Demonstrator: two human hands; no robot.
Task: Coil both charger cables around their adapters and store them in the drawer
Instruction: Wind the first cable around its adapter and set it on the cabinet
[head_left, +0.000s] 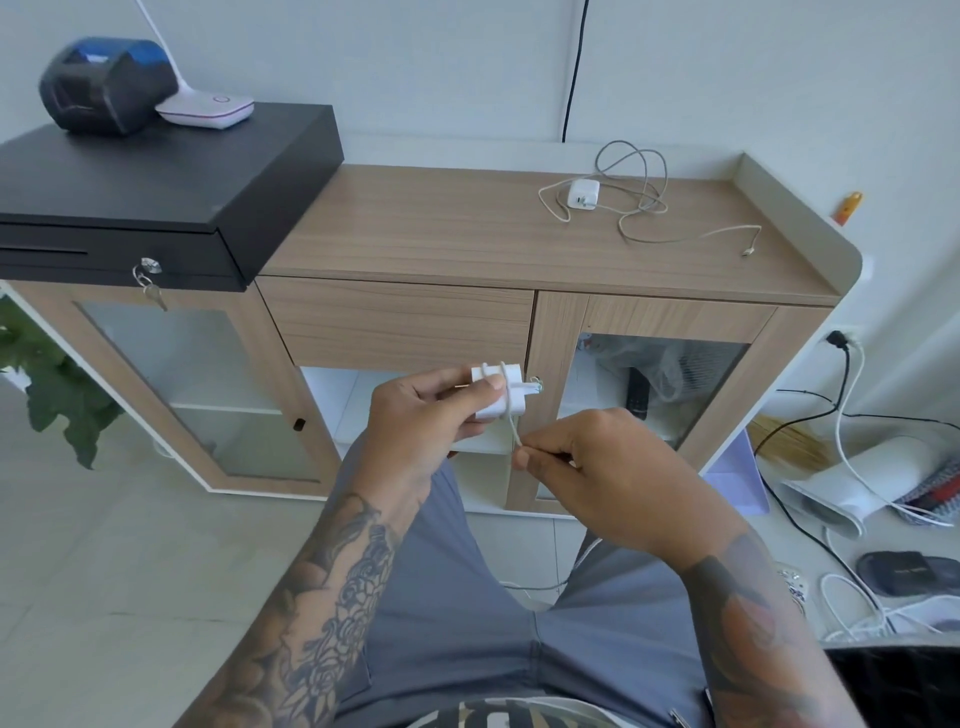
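In left hand (415, 421), adapter (496, 392) wrapped by cable (511, 423)

Adapter (496, 392) in hand: white, white cable (511, 423). Second adapter (583, 194): white, grey-beige cable (644, 202). Table (415, 228): light wood grain. Cash box (156, 176): black. Trousers (467, 597): grey.

Black printer (106, 83) blurred; held adapter (496, 392) partly behind left hand (415, 426).
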